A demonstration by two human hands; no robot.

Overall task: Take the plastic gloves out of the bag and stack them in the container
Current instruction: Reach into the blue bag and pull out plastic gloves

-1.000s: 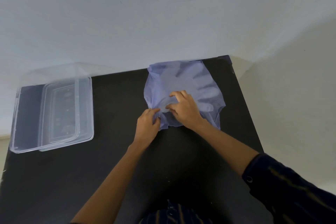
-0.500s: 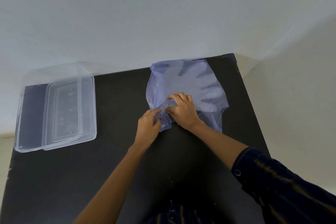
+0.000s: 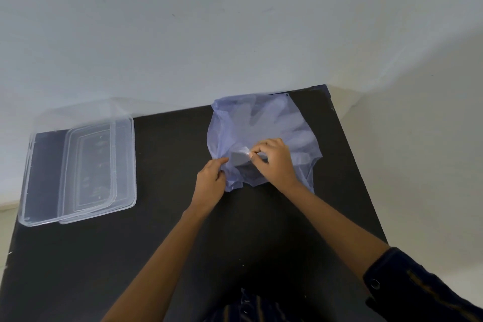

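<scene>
1. Lying on the far right part of the bench, the thin bluish translucent plastic bag (image 3: 264,136) shows through its film the pale finger shapes of the plastic gloves (image 3: 277,123) inside it.
2. The near edge of the bag, where both hands work, is lifted and crumpled, and a dark gap shows between its layers.
3. The right hand (image 3: 274,162) rests on top of the bag, and its grip is narrow: thumb and forefinger pinch a small fold of clear film at the gap.
4. The left hand (image 3: 211,183) has its grip closed on the left near corner of the bag, with the fingers curled around the film.
5. The black flat bench (image 3: 170,243) carries everything, and its far edge meets a white wall (image 3: 183,34).
6. The clear rectangular plastic container (image 3: 41,178) stands well apart at the far left of the bench, and I see nothing inside it.
7. A clear plastic lid (image 3: 104,165) lies partly over the container on its right side.
8. A dark sleeve (image 3: 418,290) covers the right forearm; the left forearm is bare.
</scene>
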